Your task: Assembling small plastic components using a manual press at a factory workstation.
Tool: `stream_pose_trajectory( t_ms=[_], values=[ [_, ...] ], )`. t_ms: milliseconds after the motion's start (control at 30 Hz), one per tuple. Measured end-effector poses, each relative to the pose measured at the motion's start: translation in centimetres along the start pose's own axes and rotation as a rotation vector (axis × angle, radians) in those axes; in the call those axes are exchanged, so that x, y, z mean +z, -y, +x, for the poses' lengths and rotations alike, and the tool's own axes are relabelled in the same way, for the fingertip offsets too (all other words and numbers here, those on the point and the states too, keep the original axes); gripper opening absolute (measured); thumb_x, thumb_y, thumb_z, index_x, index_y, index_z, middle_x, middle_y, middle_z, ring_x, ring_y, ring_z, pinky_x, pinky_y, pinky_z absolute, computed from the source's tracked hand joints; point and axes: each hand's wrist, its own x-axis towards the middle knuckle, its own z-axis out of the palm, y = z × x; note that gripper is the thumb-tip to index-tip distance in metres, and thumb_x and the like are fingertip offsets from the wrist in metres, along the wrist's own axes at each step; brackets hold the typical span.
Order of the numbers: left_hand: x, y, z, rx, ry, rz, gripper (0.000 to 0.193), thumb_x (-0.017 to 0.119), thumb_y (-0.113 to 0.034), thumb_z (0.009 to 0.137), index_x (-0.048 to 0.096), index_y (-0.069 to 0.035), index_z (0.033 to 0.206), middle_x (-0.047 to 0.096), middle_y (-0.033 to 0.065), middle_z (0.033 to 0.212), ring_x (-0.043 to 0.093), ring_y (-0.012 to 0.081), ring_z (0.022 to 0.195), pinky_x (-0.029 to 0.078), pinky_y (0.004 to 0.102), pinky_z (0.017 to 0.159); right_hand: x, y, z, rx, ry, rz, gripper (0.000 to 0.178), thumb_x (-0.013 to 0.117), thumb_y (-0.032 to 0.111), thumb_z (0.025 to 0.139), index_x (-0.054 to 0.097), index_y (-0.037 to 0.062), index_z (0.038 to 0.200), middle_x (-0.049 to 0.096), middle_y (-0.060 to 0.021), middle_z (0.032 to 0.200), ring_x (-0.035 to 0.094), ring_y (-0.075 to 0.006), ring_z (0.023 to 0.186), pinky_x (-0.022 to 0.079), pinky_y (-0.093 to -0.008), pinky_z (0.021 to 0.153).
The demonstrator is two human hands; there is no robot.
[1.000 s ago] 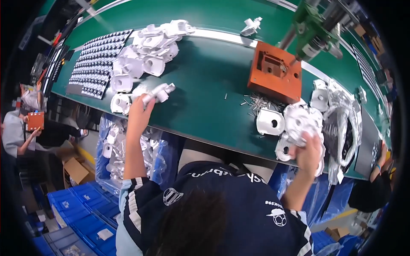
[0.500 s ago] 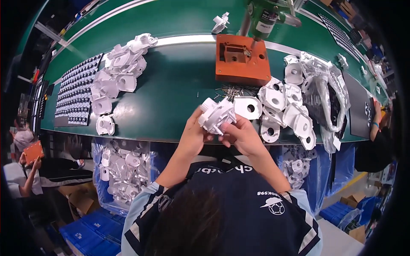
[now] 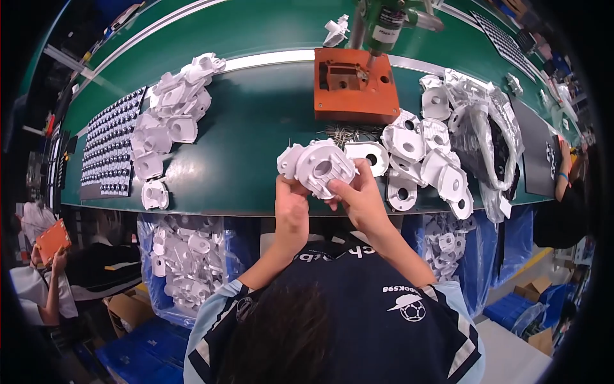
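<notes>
Over the front edge of the green bench I hold a white plastic housing, its round opening facing up. My right hand grips its right side, with the thumb on the top face. My left hand, slightly blurred, is closed at its lower left, where the white part juts out; most of those fingertips are hidden behind it. Just beyond the housing lies a pile of thin metal pins. A flat white plastic cover with a dark hole rests beside my right hand.
An orange fixture block stands under a green press. White parts are heaped at left and right, near a clear plastic bag. A tray of small dark-and-silver pieces sits far left. Lined bins stand below the bench.
The housing has turned in my hands, so its round opening now faces up. My left hand has shifted lower along its left side. The whole view has moved slightly.
</notes>
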Motion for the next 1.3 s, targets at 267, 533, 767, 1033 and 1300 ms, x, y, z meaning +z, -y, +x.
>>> stream_pose_trajectory(
  t_ms=[267, 533, 767, 1033, 1300],
  values=[
    [0.0, 0.5, 0.9, -0.104, 0.039, 0.202, 0.028, 0.047, 0.001, 0.089, 0.036, -0.002, 0.114, 0.053, 0.0159, 0.111, 0.054, 0.0191, 0.099, 0.044, 0.0317, 0.086, -0.4, 2.3, -0.6, -0.138, 0.072, -0.014, 0.034, 0.065, 0.008, 0.082, 0.045, 0.0018, 0.109, 0.062, -0.0080, 0.087, 0.062, -0.0153, 0.064, 0.051, -0.0267, 0.053],
    [0.6, -1.6, 13.2, 0.355, 0.436, 1.266, 0.014, 0.060, -0.004, 0.080, 0.052, -0.001, 0.090, 0.062, 0.0120, 0.077, 0.064, 0.0243, 0.066, 0.050, 0.0317, 0.060, -13.1, 15.2, -3.4, -0.645, -0.709, -0.915, 0.020, 0.060, 0.009, 0.084, 0.059, 0.0016, 0.102, 0.063, -0.0061, 0.084, 0.059, -0.0120, 0.074, 0.046, -0.0250, 0.065],
    [1.9, 3.1, 17.8, 0.759, 0.657, 1.626, 0.012, 0.059, -0.008, 0.072, 0.051, -0.005, 0.081, 0.059, 0.0109, 0.080, 0.063, 0.0264, 0.080, 0.052, 0.0368, 0.067, -26.5, 20.7, -2.6, -0.193, -1.070, -1.770, 0.025, 0.065, 0.025, 0.078, 0.064, 0.0065, 0.095, 0.065, -0.0177, 0.086, 0.061, -0.0342, 0.084, 0.046, -0.0403, 0.075],
    [0.6, 5.8, 19.3, 0.741, 0.570, 1.545, 0.009, 0.059, -0.010, 0.077, 0.055, -0.008, 0.085, 0.062, 0.0150, 0.095, 0.061, 0.0307, 0.095, 0.051, 0.0391, 0.078, -27.2, 19.3, -2.3, -0.461, -1.051, -1.375, 0.022, 0.067, 0.022, 0.078, 0.064, 0.0019, 0.087, 0.060, -0.0113, 0.065, 0.057, -0.0248, 0.061, 0.044, -0.0372, 0.060],
    [-0.9, 6.3, 19.7, 0.626, 0.648, 1.449, 0.012, 0.060, -0.016, 0.081, 0.058, -0.006, 0.088, 0.060, 0.0169, 0.104, 0.055, 0.0322, 0.106, 0.046, 0.0424, 0.087, -26.9, 20.2, -1.8, -0.360, -1.045, -1.441, 0.025, 0.065, 0.025, 0.078, 0.066, 0.0014, 0.086, 0.065, -0.0147, 0.074, 0.062, -0.0270, 0.070, 0.046, -0.0357, 0.067]
  ],
)
